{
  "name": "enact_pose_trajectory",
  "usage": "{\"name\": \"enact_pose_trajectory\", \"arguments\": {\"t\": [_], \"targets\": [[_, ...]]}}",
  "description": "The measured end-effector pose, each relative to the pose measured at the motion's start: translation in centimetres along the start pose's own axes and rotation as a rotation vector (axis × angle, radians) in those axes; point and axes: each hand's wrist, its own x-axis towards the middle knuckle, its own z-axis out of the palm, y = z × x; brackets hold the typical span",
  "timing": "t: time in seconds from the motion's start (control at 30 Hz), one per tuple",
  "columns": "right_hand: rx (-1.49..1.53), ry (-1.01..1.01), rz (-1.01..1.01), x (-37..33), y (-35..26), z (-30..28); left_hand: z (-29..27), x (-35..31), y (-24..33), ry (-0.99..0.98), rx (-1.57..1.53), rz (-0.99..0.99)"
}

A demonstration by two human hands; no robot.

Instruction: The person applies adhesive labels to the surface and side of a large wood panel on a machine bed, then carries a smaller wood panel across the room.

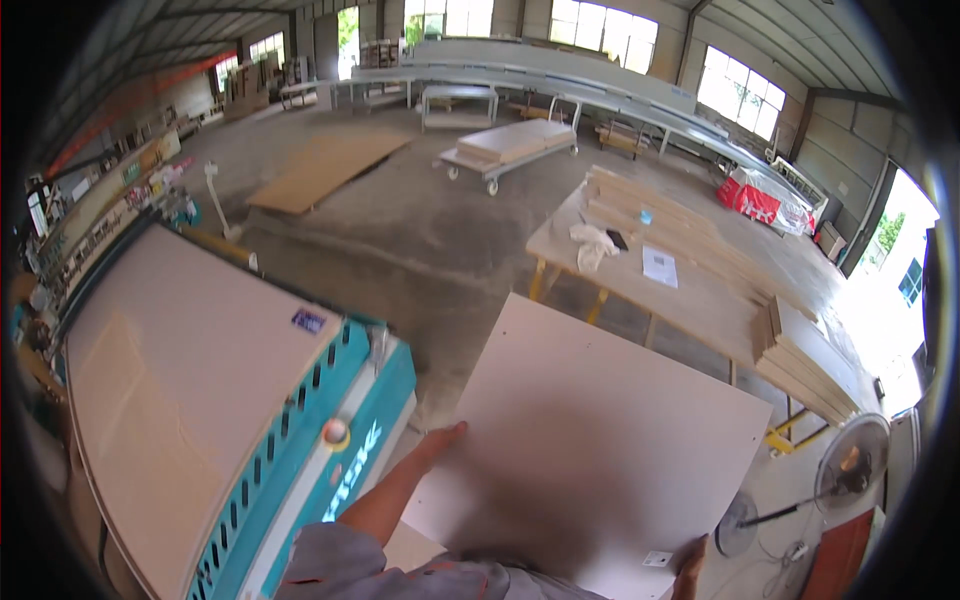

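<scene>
A large square pale board (600, 400) with small drilled holes near its corners is held in front of my body, between my two hands. My left hand (442, 438) grips its left edge, thumb on the upper face and the other fingers hidden underneath. At the lower right edge, my right hand (690, 568) is closed round the board near a small white label (657, 559). Part of that hand is hidden by the board.
Left stands a teal machine (350, 450) with a pale sheet and a tape roll (336, 433). Right, a work table (560, 235) bears stacked boards (810, 350), a paper sheet (660, 267) and a cloth. A fan (852, 455) stands lower right. Farther off is a wheeled cart (510, 150).
</scene>
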Motion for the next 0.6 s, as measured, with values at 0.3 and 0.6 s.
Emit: {"name": "enact_pose_trajectory", "arguments": {"t": [0.3, 0.6], "targets": [[0.018, -0.023, -0.002, 40.7, -3.8, 17.6, -1.9, 31.3, 15.9, 0.207, -0.09, 0.015], [-0.501, -0.222, -0.04, 75.6, -5.2, 56.5, -17.1, 50.2, 22.7, 0.543, -0.557, 0.03]]}}
